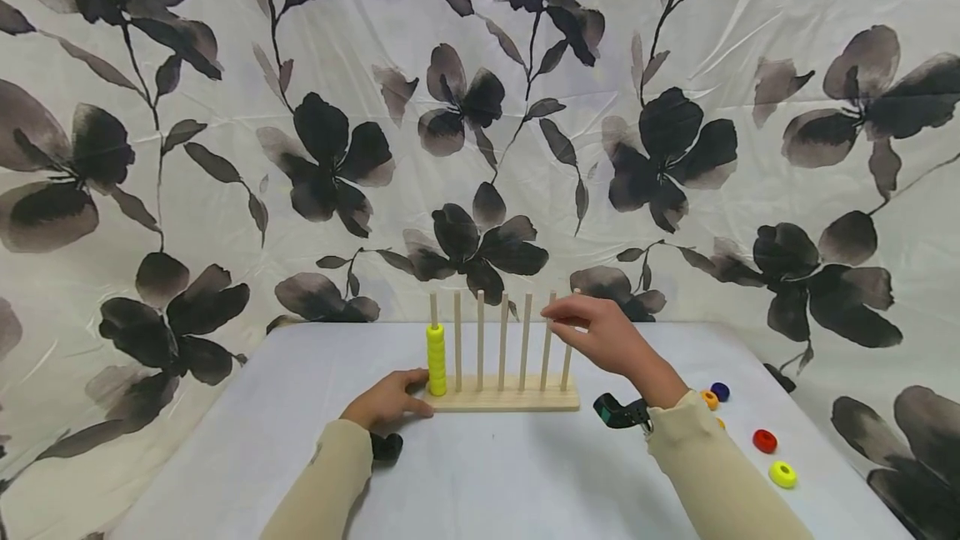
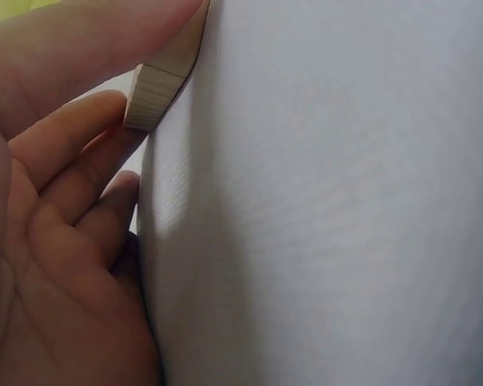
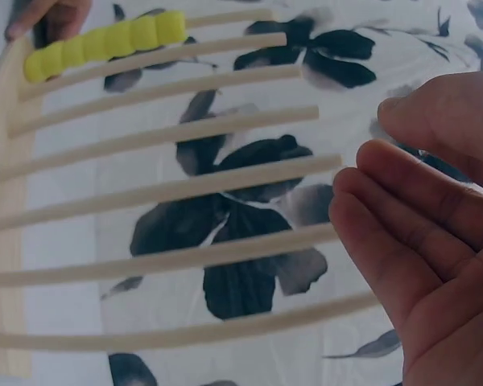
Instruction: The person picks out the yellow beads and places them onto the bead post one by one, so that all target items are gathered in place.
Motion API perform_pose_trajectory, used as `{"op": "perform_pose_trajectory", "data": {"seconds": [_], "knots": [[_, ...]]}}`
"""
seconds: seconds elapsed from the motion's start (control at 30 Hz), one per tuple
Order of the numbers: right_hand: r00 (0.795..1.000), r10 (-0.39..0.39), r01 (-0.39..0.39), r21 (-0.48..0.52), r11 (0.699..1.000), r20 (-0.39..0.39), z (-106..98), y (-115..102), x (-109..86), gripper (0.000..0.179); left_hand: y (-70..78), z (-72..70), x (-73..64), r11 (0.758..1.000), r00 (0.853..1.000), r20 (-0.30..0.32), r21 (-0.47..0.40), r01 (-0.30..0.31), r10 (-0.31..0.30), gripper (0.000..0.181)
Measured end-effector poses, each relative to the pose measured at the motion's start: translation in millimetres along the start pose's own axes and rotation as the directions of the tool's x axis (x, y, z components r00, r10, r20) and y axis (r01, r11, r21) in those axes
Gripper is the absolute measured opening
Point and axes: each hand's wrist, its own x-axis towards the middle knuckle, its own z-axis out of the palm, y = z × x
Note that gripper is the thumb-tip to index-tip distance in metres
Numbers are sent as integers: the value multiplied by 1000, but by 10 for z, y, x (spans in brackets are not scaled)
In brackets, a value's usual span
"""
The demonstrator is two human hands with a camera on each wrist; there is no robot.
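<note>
A wooden peg rack (image 1: 502,401) with a row of upright pegs stands on the table. Its leftmost peg carries a stack of yellow beads (image 1: 436,361); the other pegs are bare. My left hand (image 1: 388,400) grips the left end of the base, thumb along the front and fingers round the end, as the wooden end (image 2: 154,95) in the left wrist view shows. Near the tops of the right-hand pegs, my right hand (image 1: 600,336) hovers with fingers extended. In the right wrist view a gap shows between thumb (image 3: 435,121) and fingers, holding nothing.
Loose beads lie at the table's right side: a dark blue bead (image 1: 720,392), an orange bead (image 1: 708,399), another orange one partly behind the right sleeve, a red bead (image 1: 765,441) and a yellow bead (image 1: 783,474). A flowered cloth (image 1: 480,148) hangs behind the table.
</note>
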Motion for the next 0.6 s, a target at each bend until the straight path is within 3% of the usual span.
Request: {"op": "perform_pose_trajectory", "data": {"seconds": [0.3,0.6], "knots": [[998,61,-61,-8,998,8,-143,188,-307,21,-36,-7,31,1000,1000,-4,2,8,-8,85],[983,169,-165,-65,984,70,-343,423,-669,23,-38,-11,45,1000,1000,-13,11,5,-5,86]]}}
